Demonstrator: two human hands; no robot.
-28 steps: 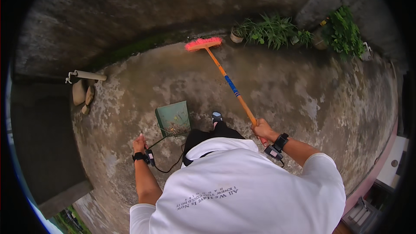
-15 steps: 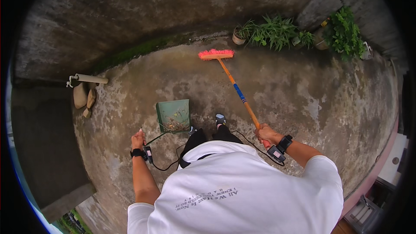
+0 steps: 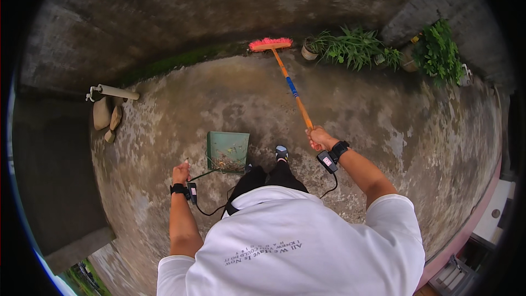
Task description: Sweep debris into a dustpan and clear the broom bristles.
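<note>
My right hand is wrapped round the orange handle of a broom, near its upper end. The handle has a blue band, and the broom head with pink bristles lies far ahead, close to the foot of the back wall. My left hand is closed on the handle of a green dustpan, which stands just left of my feet. Dry leaves and bits of litter lie in the pan. Both wrists carry black straps with small boxes and cables.
Potted plants line the back wall at the right, with a leafy bush beside them. Stones and a pale pipe sit at the left near a dark recessed area. Moss edges the stained concrete floor.
My right arm has reached forward, pushing the broom head away toward the back wall. My left hand and the dustpan have shifted slightly to the right in view.
</note>
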